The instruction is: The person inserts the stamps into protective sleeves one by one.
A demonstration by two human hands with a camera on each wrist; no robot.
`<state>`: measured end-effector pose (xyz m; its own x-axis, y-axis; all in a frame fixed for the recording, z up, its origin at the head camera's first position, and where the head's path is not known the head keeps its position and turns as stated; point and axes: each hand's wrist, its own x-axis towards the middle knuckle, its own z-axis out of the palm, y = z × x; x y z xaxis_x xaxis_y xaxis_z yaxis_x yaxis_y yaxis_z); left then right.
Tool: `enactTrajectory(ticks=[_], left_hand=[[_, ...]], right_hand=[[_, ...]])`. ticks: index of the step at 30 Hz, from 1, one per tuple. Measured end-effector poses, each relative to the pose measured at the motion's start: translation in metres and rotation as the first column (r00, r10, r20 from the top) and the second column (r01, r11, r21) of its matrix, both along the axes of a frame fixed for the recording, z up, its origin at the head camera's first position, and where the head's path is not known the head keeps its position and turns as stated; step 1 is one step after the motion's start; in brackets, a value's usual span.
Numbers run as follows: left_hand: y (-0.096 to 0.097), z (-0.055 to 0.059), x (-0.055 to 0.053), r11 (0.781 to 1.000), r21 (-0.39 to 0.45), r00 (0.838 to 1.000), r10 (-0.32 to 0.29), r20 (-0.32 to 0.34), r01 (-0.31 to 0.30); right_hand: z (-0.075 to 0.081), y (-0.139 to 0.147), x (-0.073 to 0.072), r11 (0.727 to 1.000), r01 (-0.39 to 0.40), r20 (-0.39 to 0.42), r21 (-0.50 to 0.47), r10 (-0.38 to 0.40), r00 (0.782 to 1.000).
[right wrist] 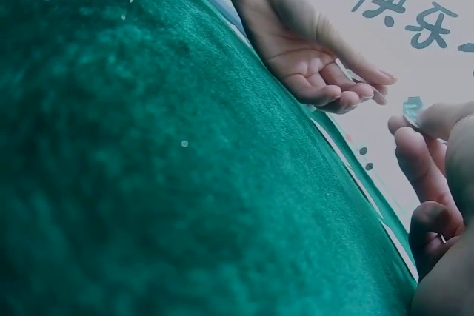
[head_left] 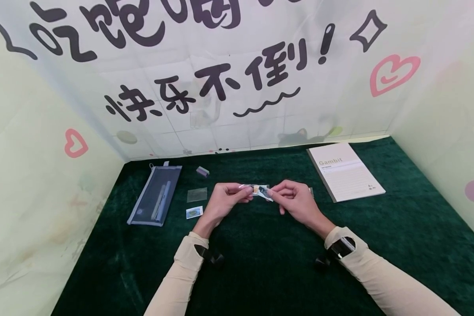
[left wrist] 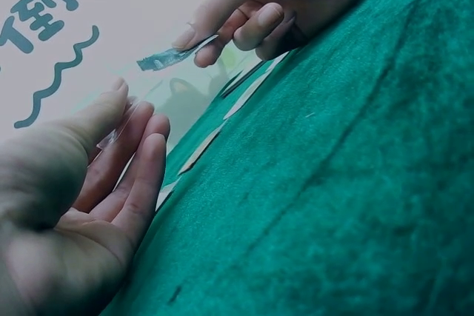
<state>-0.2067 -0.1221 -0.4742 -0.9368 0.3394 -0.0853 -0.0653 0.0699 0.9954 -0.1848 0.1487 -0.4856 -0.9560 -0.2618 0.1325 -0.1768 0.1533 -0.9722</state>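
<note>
My left hand (head_left: 226,198) pinches a small clear plastic sleeve (left wrist: 118,127) between thumb and fingers. Opposite it, my right hand (head_left: 297,201) pinches a small printed stamp (left wrist: 174,57) by its edge, with thumb against fingers. In the left wrist view the stamp and the sleeve are a short gap apart, both raised above the green cloth. Left of my left hand lie another stamp (head_left: 194,212), with a blue and green picture, and a second clear sleeve (head_left: 197,195). Flat pale pieces (left wrist: 200,149) lie beyond my hands, partly hidden by them in the head view.
A mesh zip pouch (head_left: 144,206) with pens inside lies at the left on the dark green cloth (head_left: 260,263). Near the back is a small purple and white eraser-like block (head_left: 202,171). The "Gambit" notepad (head_left: 347,173) lies at the right. Printed curtains enclose the back and sides.
</note>
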Motion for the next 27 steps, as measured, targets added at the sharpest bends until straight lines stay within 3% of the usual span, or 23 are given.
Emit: enactTrajectory(ticks=[7, 27], left_hand=[[-0.0003, 0.0021, -0.0013, 1.000, 0.001, 1.000, 0.008, -0.003, -0.008], [0.0005, -0.0024, -0.0015, 1.000, 0.020, 1.000, 0.015, -0.004, -0.014]], right_hand=[[0.0004, -0.0002, -0.0023, 0.999, 0.045, -0.035, -0.021, -0.045, 0.998], [0.0012, -0.0009, -0.0009, 1.000, -0.001, -0.005, -0.009, 0.001, 1.000]])
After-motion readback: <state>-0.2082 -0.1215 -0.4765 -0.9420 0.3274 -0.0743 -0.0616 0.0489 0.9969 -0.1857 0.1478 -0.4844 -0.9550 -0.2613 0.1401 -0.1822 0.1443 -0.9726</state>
